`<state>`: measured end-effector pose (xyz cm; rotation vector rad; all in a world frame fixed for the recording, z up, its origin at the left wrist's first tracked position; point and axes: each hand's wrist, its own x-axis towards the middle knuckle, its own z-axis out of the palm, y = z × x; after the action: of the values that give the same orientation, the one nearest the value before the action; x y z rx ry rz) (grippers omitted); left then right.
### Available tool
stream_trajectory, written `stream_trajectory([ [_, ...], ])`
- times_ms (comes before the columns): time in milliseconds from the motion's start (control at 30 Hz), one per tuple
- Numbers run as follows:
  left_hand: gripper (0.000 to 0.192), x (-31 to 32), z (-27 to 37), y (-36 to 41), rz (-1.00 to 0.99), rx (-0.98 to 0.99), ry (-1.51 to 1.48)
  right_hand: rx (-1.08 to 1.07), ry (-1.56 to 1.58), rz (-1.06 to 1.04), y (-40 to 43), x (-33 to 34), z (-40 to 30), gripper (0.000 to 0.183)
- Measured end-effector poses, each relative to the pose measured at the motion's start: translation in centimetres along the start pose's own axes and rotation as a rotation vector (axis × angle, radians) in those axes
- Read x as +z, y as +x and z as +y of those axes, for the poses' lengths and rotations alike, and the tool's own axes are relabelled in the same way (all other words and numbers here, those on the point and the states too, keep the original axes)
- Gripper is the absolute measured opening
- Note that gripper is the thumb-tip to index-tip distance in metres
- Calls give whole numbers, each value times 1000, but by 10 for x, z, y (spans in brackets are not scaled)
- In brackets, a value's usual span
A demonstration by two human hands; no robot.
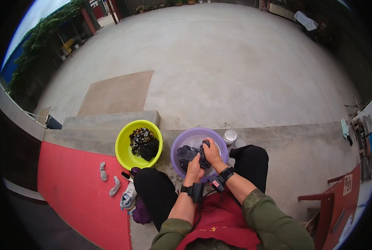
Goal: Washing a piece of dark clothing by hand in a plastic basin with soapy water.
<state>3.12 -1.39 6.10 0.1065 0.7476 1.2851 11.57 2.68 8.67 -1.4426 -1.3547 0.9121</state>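
Note:
A dark grey wet cloth is bunched up over a purple plastic basin that stands between my knees. My left hand grips the lower part of the cloth. Farther up and to the right, my right hand is closed around another fold of it. Whitish water shows in the basin behind the cloth. Left of it stands a yellow-green plastic basin holding a patterned garment and a black cloth.
Beside the purple basin's right rim sits a white tub. On the left, grey socks lie on a red mat, near a sneaker, a brush and purple fabric. A red wooden stool or chair stands at right.

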Motion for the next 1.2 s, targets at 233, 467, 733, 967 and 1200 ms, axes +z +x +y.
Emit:
stream_trajectory([
  [233,25,-1,-5,-5,-13,-51,28,-146,-146,30,-10,1,8,21],
  [467,22,-47,23,9,-133,70,-44,-526,-121,-225,-49,27,-24,18],
  [733,25,-9,9,4,-81,-3,-16,-63,-35,-50,-11,16,11,17],
  [967,29,-18,-4,2,-43,-6,25,26,-159,-65,-7,15,17,22],
  [1200,38,4,26,-8,-175,-48,-120,120,359,8,4,17,45,32],
])
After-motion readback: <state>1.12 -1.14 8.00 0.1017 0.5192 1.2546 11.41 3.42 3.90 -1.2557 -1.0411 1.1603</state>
